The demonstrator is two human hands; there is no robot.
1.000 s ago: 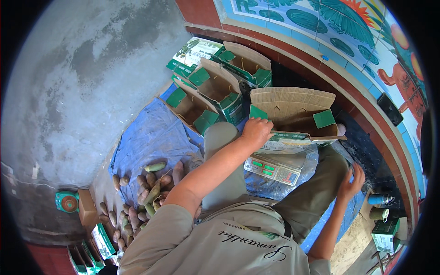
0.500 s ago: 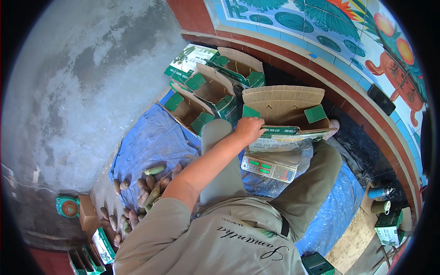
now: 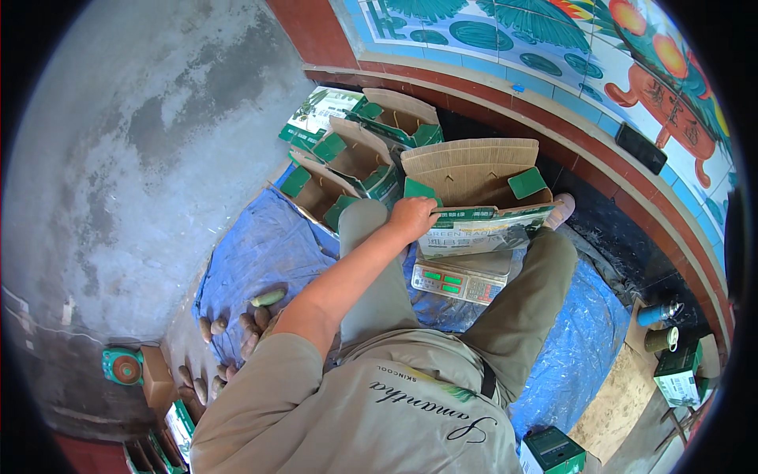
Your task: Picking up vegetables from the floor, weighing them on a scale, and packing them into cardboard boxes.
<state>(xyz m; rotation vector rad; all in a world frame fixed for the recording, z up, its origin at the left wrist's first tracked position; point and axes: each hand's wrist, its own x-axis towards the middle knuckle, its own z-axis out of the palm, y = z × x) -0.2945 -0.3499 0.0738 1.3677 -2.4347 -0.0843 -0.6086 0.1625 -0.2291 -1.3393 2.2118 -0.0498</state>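
Seated person, viewed from above. The left hand (image 3: pixel 410 217) stays closed in a narrow grip on the near rim of the open cardboard box (image 3: pixel 474 186), which sits on a digital weighing scale (image 3: pixel 462 278) between the person's knees; hand and box lie much as they did a second ago. The right hand, which a second ago rested low beside the right knee, has since left the picture, so its grip cannot be told. With the box steadied on the scale and only one hand at it, the weighing appears to be under way.

The scale rests on a blue tarpaulin (image 3: pixel 260 253) spread over a grey concrete floor (image 3: pixel 134 142). Further empty green-and-brown boxes (image 3: pixel 355 158) stand just beyond. Oblong fruits (image 3: pixel 253 316) lie at the tarpaulin's left edge. A painted tiled wall (image 3: pixel 553 39) with a red-brown base bounds the far side.
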